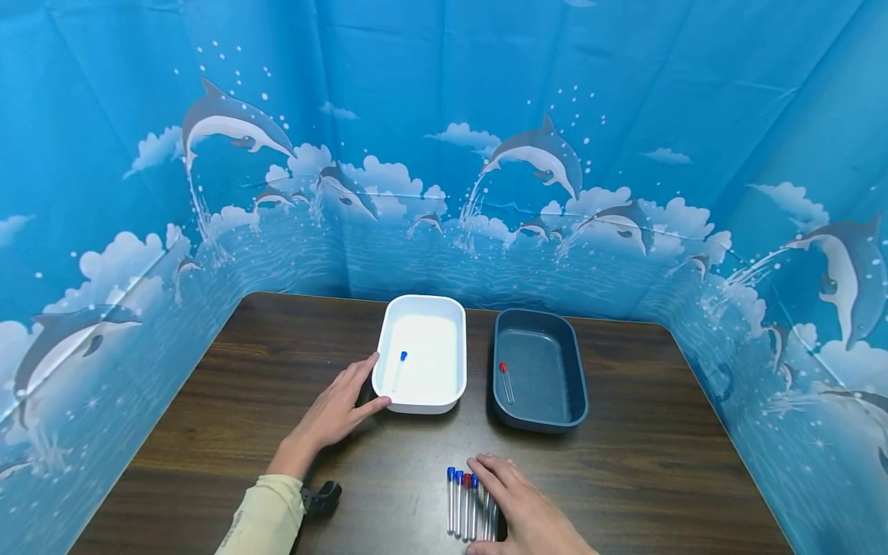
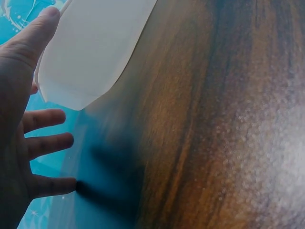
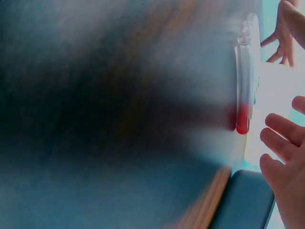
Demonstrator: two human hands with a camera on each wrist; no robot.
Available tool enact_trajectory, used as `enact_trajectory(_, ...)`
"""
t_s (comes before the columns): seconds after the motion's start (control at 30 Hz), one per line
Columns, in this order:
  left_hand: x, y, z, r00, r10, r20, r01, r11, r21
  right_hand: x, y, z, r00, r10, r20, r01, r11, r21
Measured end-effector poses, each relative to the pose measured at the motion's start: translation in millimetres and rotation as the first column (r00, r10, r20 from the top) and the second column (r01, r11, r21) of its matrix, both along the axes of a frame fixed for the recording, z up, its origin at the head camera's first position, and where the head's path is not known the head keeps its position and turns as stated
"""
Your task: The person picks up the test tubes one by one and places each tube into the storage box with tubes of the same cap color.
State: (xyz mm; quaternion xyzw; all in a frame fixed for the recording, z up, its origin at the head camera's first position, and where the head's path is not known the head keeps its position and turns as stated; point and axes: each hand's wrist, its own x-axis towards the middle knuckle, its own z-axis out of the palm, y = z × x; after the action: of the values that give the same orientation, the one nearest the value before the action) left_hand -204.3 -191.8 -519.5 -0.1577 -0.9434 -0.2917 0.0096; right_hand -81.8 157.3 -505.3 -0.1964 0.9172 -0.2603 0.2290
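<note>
My left hand [image 1: 336, 405] is spread at the left side of a white tray [image 1: 433, 347], thumb and fingertips at its rim. Inside that tray lies one clear tube with a blue cap [image 1: 400, 368]. A dark grey tray [image 1: 548, 370] to the right holds a red-capped tube [image 1: 507, 384]. Nearer to me, several clear tubes with blue and red caps [image 1: 459, 505] lie side by side on the table. Over the right end of this row is my right hand [image 1: 523, 509], fingers loosely extended and partly hiding some tubes. The right wrist view shows a red-capped tube [image 3: 243, 114] beyond that hand.
Both trays stand toward the back of a dark wooden table [image 1: 645, 432]. A blue curtain [image 1: 416, 77] printed with dolphins hangs behind and beside the table. On my left wrist is a black strapped device [image 1: 322, 497].
</note>
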Motion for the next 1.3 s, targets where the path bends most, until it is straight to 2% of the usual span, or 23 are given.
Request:
enact_trajectory(0.2,-0.1,0.5,-0.9,1.0,0.003,0.014,-0.002,1.0,-0.015,-0.5,-3.1,-4.2,0.999,0.051,-0.013,-0.05,0.998,0.043)
enact_trajectory(0.47,-0.6,-0.5,1.4,0.998,0.009,0.063,-0.007,1.0,-0.03,-1.3,-6.8,-7.8,0.999,0.054,-0.011,-0.052,0.995,0.082)
enact_trajectory(1.0,-1.1,-0.5,-0.5,0.998,0.012,0.063,-0.01,0.999,-0.039,-4.9,-13.8,-5.6,0.998,0.057,-0.035,-0.051,0.987,0.152)
enact_trajectory(1.3,-1.7,0.0,-1.7,0.998,0.005,0.057,-0.003,0.999,-0.037,-10.8,-14.4,-2.9,0.994,0.097,-0.051,-0.086,0.978,0.19)
